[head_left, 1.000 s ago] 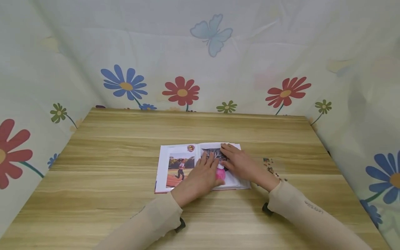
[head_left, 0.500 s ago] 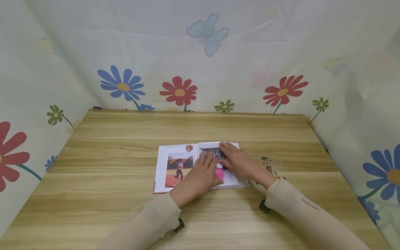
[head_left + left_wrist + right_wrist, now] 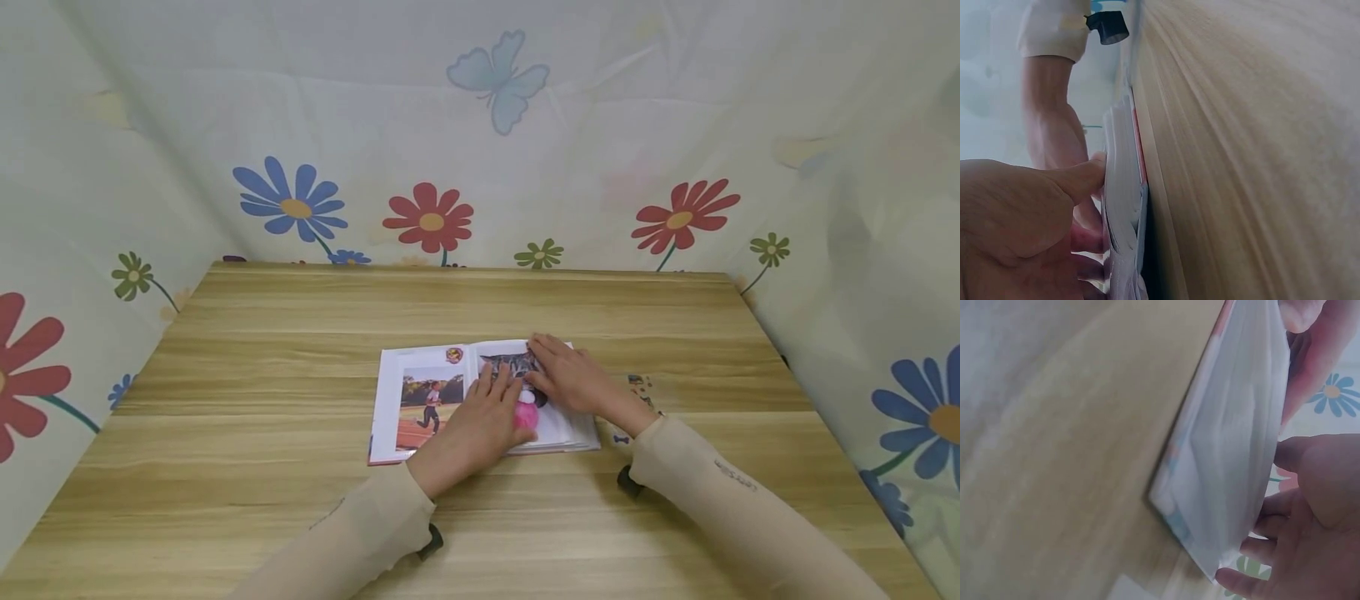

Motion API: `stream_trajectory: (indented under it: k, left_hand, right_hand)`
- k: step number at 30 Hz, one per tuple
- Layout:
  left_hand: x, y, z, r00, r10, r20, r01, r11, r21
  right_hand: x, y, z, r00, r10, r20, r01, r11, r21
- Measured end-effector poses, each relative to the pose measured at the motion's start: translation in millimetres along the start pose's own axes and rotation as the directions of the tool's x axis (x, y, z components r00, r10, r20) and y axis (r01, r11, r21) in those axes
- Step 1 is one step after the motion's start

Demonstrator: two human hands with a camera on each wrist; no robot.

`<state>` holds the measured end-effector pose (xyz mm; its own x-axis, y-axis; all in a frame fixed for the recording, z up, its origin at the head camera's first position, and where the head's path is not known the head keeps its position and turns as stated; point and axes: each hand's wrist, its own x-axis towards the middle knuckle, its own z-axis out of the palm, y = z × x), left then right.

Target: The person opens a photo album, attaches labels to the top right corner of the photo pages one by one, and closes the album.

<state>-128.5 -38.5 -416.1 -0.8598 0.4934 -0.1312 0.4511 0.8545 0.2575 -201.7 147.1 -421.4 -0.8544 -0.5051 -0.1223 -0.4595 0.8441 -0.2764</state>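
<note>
A photo album point(image 3: 386, 400) lies spread on the wooden table, its thick stack of pages edge-on in the left wrist view. On its left page is a photo of a runner point(image 3: 431, 408), with a small round sticker point(image 3: 453, 356) above. The right page carries a cat photo point(image 3: 527, 417) with a pink patch, partly hidden by both hands. My left hand point(image 3: 480, 427) rests on this page with fingers extended over the photo's lower left. My right hand point(image 3: 576, 382) lies across the page's right side, fingertips near its top edge; the right wrist view shows its fingers along the page edges.
Just right of the album, partly under the right forearm, lies a clear sheet with small colourful stickers point(image 3: 637, 385). The wooden table point(image 3: 262, 375) extends around the album. A flowered curtain point(image 3: 360, 108) surrounds the table's back and sides.
My right hand has slid slightly toward the far edge of the page, and its forearm has shifted a little left. The left hand stays in place on the page.
</note>
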Motion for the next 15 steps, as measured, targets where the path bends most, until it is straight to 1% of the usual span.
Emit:
stream_trajectory:
  k: [4, 8, 12, 15]
  left_hand:
    - [0.6, 0.0, 0.6, 1.000, -0.001, -0.001, 0.001, 1.000, 0.000]
    - [0.9, -0.4, 1.7, 1.000, -0.005, -0.001, 0.005, 1.000, 0.005]
    - [0.8, -1.1, 2.6, 1.000, -0.013, 0.009, 0.013, 1.000, -0.005]
    - [0.5, -1.7, 2.1, 1.000, -0.011, 0.007, 0.011, 1.000, 0.003]
  right_hand:
    - [1.5, 1.4, -1.1, 1.000, 0.013, -0.003, -0.013, 1.000, 0.010]
    - [1.8, 4.4, -1.9, 1.000, 0.007, -0.020, -0.006, 0.997, 0.074]
    - [-4.4, 6.8, -2.9, 0.997, -0.017, -0.081, 0.029, 0.989, 0.143]
    - [-11.5, 4.2, -3.1, 0.993, -0.051, -0.106, 0.065, 0.989, 0.130]
